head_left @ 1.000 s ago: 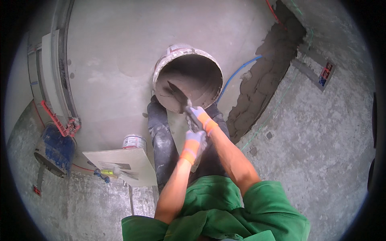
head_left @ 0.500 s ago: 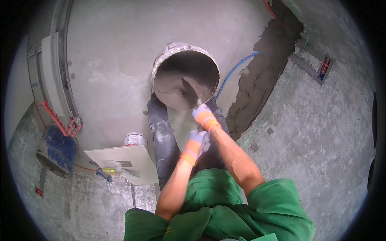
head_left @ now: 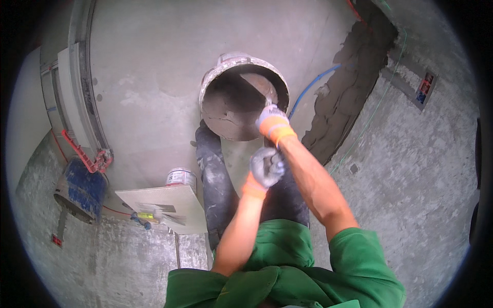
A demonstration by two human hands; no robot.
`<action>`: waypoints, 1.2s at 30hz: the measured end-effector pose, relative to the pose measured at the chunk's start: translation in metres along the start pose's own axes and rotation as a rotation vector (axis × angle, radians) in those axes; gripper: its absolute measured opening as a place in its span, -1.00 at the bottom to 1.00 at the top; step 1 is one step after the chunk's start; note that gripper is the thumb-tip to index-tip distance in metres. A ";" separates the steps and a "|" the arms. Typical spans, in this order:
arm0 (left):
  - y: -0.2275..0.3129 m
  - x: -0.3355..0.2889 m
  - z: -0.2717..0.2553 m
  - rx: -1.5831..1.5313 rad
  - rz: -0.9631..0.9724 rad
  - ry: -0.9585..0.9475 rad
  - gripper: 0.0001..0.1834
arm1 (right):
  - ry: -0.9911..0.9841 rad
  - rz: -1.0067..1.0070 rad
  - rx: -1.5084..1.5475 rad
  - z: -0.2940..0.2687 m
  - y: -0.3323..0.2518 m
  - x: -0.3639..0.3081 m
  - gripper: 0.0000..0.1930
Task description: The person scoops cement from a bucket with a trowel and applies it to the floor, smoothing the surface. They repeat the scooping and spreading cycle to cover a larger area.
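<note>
A round bucket (head_left: 227,60) with a mortar-spattered rim is in front of me, between my legs. Grey-brown wet mortar (head_left: 228,117) fills part of it. My right hand (head_left: 272,122), in a grey and orange work glove, grips the handle of a trowel at the bucket's near right rim. The trowel's blade (head_left: 258,83) lies inside, towards the far right wall, smeared with mortar. Just below my right wrist, my left hand (head_left: 266,167), gloved alike, is curled closed. Whatever it may hold is hidden by the fingers and blur.
To the left, a pale board (head_left: 190,205) carries flat metal tools beside a small white pail (head_left: 182,176). A blue bucket (head_left: 82,192) lies tipped near a red toothed bar (head_left: 79,151). On the right are a blue conduit (head_left: 313,88) and a band of dark mortar (head_left: 349,84).
The trowel blade has swung from the middle of the mortar to the bucket's far right side. My right hand moved up and right; my left hand rose and turned over.
</note>
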State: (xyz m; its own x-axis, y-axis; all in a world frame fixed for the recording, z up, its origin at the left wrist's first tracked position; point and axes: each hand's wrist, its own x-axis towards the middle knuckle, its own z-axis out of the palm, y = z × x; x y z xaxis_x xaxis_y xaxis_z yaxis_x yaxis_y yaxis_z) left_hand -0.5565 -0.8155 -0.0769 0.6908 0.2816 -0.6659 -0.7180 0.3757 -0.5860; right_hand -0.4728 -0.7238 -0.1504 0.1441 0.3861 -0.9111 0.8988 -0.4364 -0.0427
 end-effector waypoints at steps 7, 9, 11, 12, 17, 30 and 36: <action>0.014 -0.023 -0.038 -0.112 0.231 0.446 -0.90 | -0.094 -0.605 -0.492 0.103 0.007 0.024 -0.84; 0.037 -0.042 -0.027 0.777 0.314 0.611 -0.90 | 0.078 -0.832 -0.435 0.118 -0.013 0.017 -0.88; 0.044 -0.048 -0.006 0.599 0.226 0.527 -0.88 | -0.345 -0.160 0.771 0.108 -0.027 0.007 -0.83; 0.043 -0.049 0.007 0.256 0.148 0.569 -0.86 | -0.507 0.083 1.136 0.098 -0.034 0.002 -0.81; 0.010 -0.038 0.044 0.735 0.130 0.732 -0.85 | -0.713 0.198 1.637 0.034 -0.018 -0.029 -0.89; 0.121 0.075 -0.058 0.332 -0.040 0.282 -0.89 | -0.344 0.161 0.802 0.124 0.017 0.137 -0.79; 0.111 0.096 -0.053 0.397 0.137 0.624 -0.82 | -0.601 0.332 1.431 0.128 0.010 0.146 -0.75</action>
State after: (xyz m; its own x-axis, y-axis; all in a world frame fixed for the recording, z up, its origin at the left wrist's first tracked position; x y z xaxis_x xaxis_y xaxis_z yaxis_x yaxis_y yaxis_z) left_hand -0.5745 -0.7934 -0.2302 0.3362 -0.1591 -0.9283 -0.6280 0.6966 -0.3468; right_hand -0.4960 -0.7761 -0.3364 -0.2435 -0.0903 -0.9657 -0.3040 -0.9384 0.1644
